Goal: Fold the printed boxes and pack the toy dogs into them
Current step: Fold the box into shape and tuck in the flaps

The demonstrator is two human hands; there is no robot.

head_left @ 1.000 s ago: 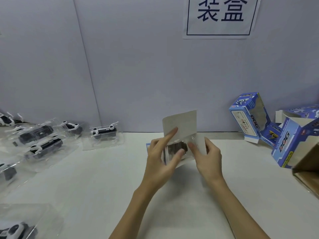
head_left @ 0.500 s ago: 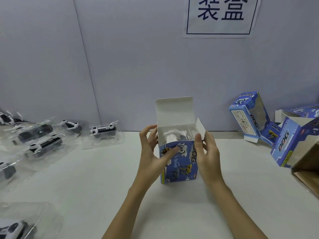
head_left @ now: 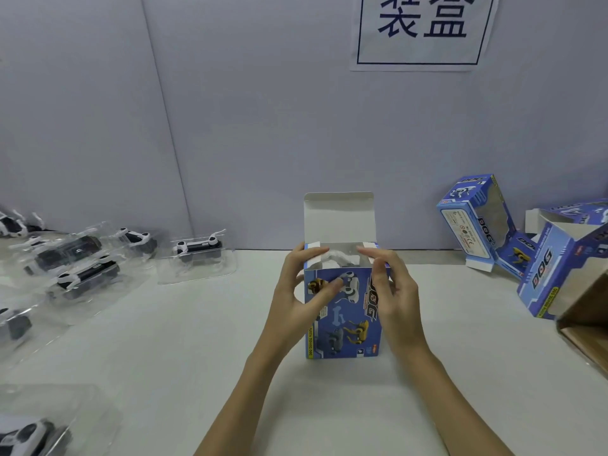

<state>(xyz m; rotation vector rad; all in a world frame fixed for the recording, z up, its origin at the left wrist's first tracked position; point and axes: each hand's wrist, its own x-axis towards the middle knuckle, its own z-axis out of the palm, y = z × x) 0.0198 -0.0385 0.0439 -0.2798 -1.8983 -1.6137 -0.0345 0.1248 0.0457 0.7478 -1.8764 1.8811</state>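
One blue printed box (head_left: 343, 319) is standing upright on the white table (head_left: 184, 357) right in front of me, its lid flap (head_left: 339, 217) sticking straight up and showing a plain white inside, while cartoon dogs, a bone and the word DOG are running down its front. Something pale is showing through the open top, though I am not managing to make out what. Three more blue boxes are leaning together at the far right (head_left: 473, 222), next to a brown carton (head_left: 589, 324) cut off by the edge. About eight toy dogs in clear plastic trays are lying along the left side (head_left: 197, 251), some only partly in view. My left hand (head_left: 297, 291) is gripping the box's left edge, thumb pressing on the front and fingers curling over the left side flap. My right hand (head_left: 393, 291) is gripping the right edge likewise, its fingers folding the right side flap inward.
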